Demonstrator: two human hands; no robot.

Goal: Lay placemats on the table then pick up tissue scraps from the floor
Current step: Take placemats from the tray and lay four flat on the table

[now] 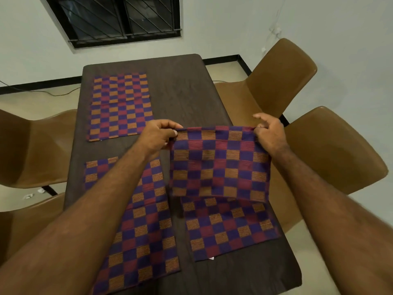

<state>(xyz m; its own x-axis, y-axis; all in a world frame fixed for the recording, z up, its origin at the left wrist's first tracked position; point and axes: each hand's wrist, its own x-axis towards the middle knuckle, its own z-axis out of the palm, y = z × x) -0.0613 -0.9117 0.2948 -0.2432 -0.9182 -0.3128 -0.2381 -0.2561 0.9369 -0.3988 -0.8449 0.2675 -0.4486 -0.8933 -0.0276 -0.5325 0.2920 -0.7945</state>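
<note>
I hold a checkered purple, red and orange placemat (220, 165) in the air over the table's right side. My left hand (158, 135) pinches its upper left corner and my right hand (269, 133) pinches its upper right corner. Three matching placemats lie flat on the dark wooden table (182, 88): one at the far left (120, 106), one at the near left (144, 226) partly under my left forearm, and one at the near right (229, 228), partly hidden by the held mat. Small white tissue scraps (28, 196) lie on the floor at the left.
Brown chairs stand around the table: two on the right (282, 81) (338, 152) and two on the left (32, 150) (27, 226). A barred window (119, 18) is in the far wall. A cable (53, 93) runs along the floor by the wall.
</note>
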